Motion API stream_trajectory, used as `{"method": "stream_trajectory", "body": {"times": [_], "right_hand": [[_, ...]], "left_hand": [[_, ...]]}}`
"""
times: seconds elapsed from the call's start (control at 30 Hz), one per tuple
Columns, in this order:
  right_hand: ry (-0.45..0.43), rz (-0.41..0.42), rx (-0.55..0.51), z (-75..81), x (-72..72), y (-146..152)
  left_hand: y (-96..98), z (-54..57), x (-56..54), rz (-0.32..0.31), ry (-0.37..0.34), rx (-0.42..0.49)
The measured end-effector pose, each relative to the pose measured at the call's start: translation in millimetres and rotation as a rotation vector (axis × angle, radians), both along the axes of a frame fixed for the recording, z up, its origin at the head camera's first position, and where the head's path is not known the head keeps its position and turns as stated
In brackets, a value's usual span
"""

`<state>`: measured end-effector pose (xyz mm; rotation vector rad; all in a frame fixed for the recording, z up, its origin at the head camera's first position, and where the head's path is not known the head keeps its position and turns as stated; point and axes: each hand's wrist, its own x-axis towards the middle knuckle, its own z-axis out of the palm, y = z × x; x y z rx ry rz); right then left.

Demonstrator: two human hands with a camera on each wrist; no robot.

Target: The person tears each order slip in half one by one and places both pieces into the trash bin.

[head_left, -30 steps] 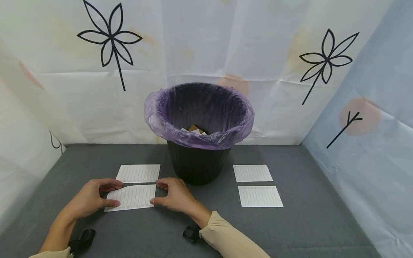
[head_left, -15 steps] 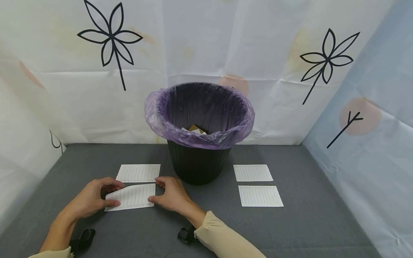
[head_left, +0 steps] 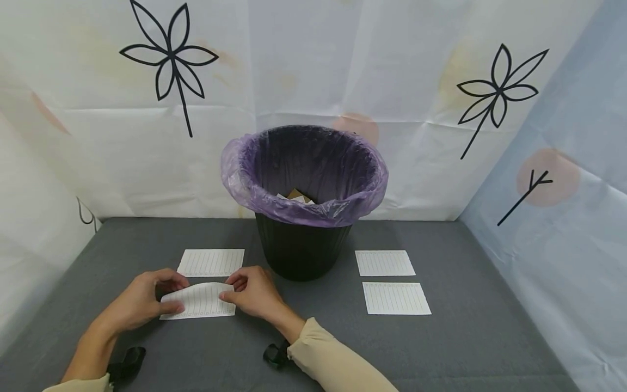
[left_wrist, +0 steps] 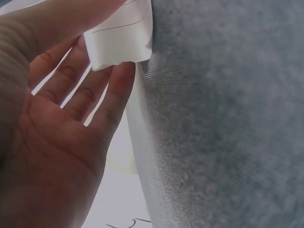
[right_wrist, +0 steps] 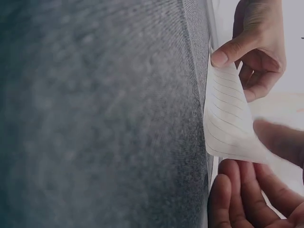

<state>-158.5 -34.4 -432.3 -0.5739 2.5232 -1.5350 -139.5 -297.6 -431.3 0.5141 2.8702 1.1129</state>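
A small lined white paper sheet [head_left: 203, 300] lies at the front left of the grey table, its far edge bowed upward. My left hand [head_left: 139, 302] pinches its left end, thumb on top and fingers beneath. At the far right corner, my right hand [head_left: 257, 295] pinches the sheet between thumb and fingers. In the right wrist view the paper [right_wrist: 228, 114] curves up off the cloth toward the right thumb [right_wrist: 280, 140]. The left wrist view shows the sheet's curled end [left_wrist: 123, 45] against the left fingers. Just behind it lies a second lined sheet [head_left: 210, 261].
A black bin [head_left: 303, 245] with a purple liner [head_left: 313, 212] stands at the back middle, paper and brown scraps inside. Two more lined sheets [head_left: 384, 262] lie on the right, one behind the other. Printed white fabric [head_left: 303, 65] hangs behind the grey table [head_left: 470, 326].
My right hand has shifted left and lifted the sheet's far right corner, so the paper bows more. My left hand has stayed nearly in place.
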Motion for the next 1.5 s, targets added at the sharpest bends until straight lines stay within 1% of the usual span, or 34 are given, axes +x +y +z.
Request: {"method": "stream_trajectory", "body": {"times": [0.1,0.27,0.47,0.57,0.63,0.77,0.9,0.97,1.03,1.17,1.3,1.5], "right_hand": [[0.035,-0.010,0.007,0.7,1.0,-1],[0.058,-0.017,0.018,2.9,2.4,-1],[0.056,0.004,-0.027,9.4,5.3,7],[0.066,0.019,-0.038,14.3,7.7,12],[0.087,0.027,-0.036,17.0,9.1,15],[0.119,0.043,-0.049,21.5,11.6,21],[0.131,0.051,-0.080,24.3,14.0,29],[0.129,0.052,-0.091,25.4,14.7,32],[0.122,0.054,-0.100,27.0,15.4,36],[0.107,0.048,-0.115,31.0,16.2,46],[0.124,0.028,-0.110,36.8,18.5,58],[0.162,0.011,-0.106,45.3,24.7,75]], "left_hand": [[2.3,0.3,-0.3,0.014,0.003,-0.005],[6.5,2.2,-0.4,0.052,0.015,-0.013],[9.6,7.0,1.3,0.084,0.037,0.030],[10.3,8.9,2.0,0.072,0.057,0.063],[10.8,9.6,3.0,0.045,0.055,0.107],[12.7,10.8,4.6,-0.026,0.011,0.207],[17.4,13.2,4.6,-0.059,-0.033,0.278],[20.4,15.1,4.9,-0.060,-0.051,0.299],[24.1,17.2,5.8,-0.056,-0.050,0.304],[33.3,22.7,8.1,-0.024,-0.015,0.289],[45.8,28.9,8.8,-0.005,0.013,0.282],[64.6,39.9,11.7,-0.044,0.012,0.337]]}}
